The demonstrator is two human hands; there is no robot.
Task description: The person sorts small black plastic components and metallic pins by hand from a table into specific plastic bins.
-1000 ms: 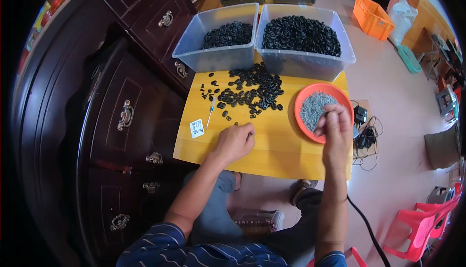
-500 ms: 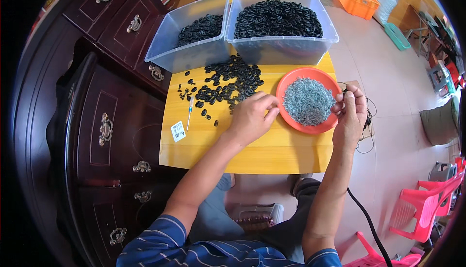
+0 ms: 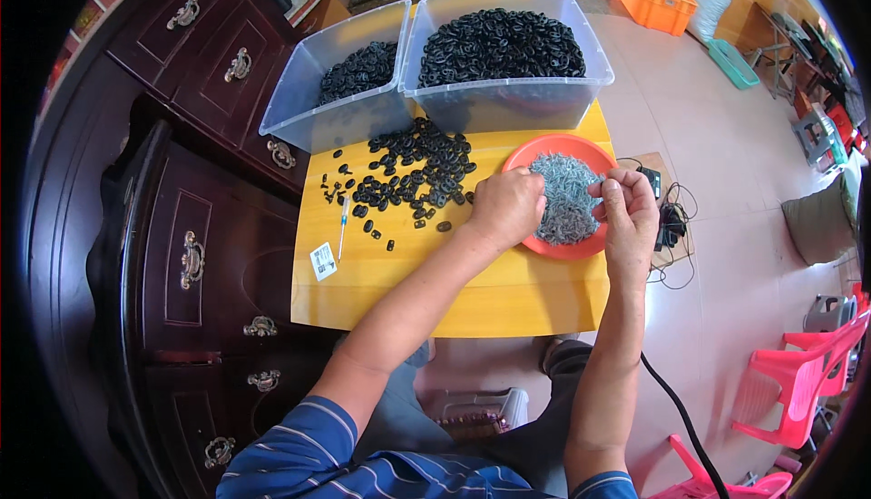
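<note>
An orange-red bowl (image 3: 564,250) full of small silvery metal pieces (image 3: 567,198), too fine to name for sure, stands at the right of the yellow table (image 3: 454,304). My left hand (image 3: 508,209) is over the bowl's left edge. Its fingers are curled in and their tips are hidden. At the bowl's right edge, my right hand (image 3: 629,220) is closed in a pinch; whatever it pinches is too small to make out. Left of my left hand, many small black oval pieces (image 3: 426,161) lie loosely piled on the table.
Two clear plastic bins, a bigger one (image 3: 508,104) and one to its left (image 3: 354,118), hold more black pieces behind the bowl. A thin screwdriver (image 3: 342,231) and a white label (image 3: 323,261) lie at the left. Dark drawers (image 3: 195,263) flank the table; pink chairs (image 3: 789,390) stand right.
My left hand has moved from beside the bowl to over its left edge, and its fingers have curled in. My right hand has come slightly inward, still pinched. The view has shifted a little.
</note>
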